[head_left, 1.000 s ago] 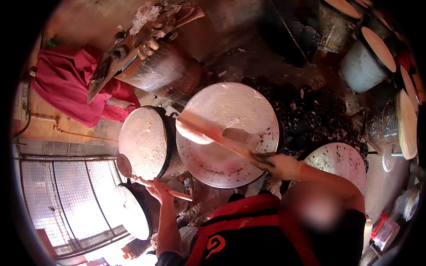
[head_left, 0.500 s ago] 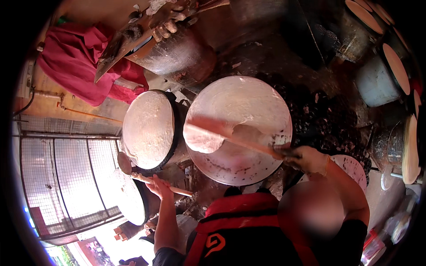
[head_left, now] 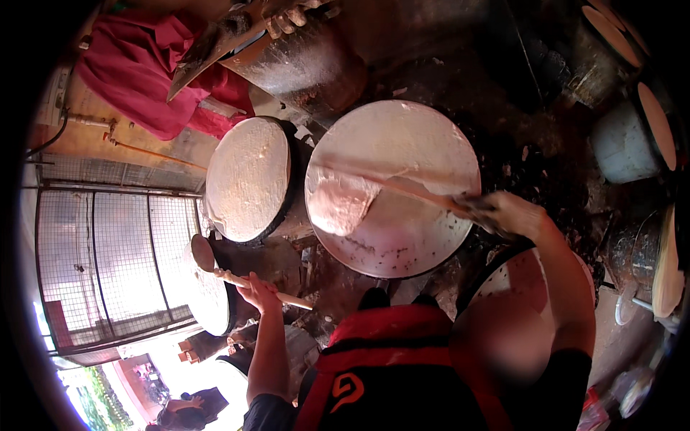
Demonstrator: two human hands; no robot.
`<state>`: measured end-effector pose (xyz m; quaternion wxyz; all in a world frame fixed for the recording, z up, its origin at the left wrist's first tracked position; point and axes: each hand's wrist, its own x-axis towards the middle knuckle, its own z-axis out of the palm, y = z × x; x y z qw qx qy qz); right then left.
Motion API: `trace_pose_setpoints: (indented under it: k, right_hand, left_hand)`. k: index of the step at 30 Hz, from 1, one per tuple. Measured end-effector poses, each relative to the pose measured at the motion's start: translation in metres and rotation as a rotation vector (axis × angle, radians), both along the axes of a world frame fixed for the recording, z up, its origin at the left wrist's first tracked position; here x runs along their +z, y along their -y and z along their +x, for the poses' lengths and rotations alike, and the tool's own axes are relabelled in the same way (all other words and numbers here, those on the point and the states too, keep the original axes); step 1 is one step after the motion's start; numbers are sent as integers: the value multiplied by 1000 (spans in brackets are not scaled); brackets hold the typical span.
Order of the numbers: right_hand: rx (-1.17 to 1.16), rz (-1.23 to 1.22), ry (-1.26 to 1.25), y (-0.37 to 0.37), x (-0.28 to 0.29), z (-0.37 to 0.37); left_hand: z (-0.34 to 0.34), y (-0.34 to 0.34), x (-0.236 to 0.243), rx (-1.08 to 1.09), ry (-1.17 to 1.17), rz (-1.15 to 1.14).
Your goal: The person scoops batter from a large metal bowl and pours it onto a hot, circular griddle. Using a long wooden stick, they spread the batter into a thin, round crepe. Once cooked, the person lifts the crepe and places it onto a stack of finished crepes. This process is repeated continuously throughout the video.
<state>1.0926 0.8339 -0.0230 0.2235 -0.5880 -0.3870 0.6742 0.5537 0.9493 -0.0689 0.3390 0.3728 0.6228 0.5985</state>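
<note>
And there we were, over the big round griddle (head_left: 392, 264) — spreading was the step in hand, by our read. Our right hand (head_left: 514, 213) was clamped round the handle of a long wooden spreader (head_left: 422, 194), its far end blurred, reaching across the pan by a thick mound of pale batter (head_left: 343, 206). Whether the blade touched the surface, we couldn't tell. Our left hand (head_left: 260, 293), well apart from the right, gripped a long-handled ladle (head_left: 203, 254), its bowl overlapping the small left-hand griddle (head_left: 208, 305) in our view. The next move, we reckoned, called for a flat blade, light pressure & a steady wrist, w/ the thick stuff eased toward the bare near side.

Textures, quick: the batter looked wet and lumpy, ragged on its right edge; the far part of the pan wore a thin, creamy film w/ faint streaks. Near rim — bare metal, dull grey-pink, dark spots. Just left, the second griddle (head_left: 248, 179) carried a bumpy, round pale sheet. Beyond that, a scuffed metal drum (head_left: 309, 68) and a crumpled red cloth (head_left: 136, 68); far right, a pale blue-grey drum (head_left: 619, 147) w/ a flat, tan disc on top.
</note>
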Motion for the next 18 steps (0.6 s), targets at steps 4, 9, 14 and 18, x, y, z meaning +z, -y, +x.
trace_pose_setpoints:
  k: [4, 9, 14, 18]
  right_hand:
    - [198, 149, 173, -41, -8, -19]
    - [364, -140, 258, 2, 23, -3]
    - [129, -222, -3, 121, 31, 8]
    - [-286, -187, -36, 189, 24, -53]
  left_hand:
    - [0, 12, 2, 19, 26, -18]
    - [-13, 15, 6, -12, -9, -40]
    - [-14, -5, -4, -86, 22, -55]
    - [-3, -15, -5, -143, 85, -111]
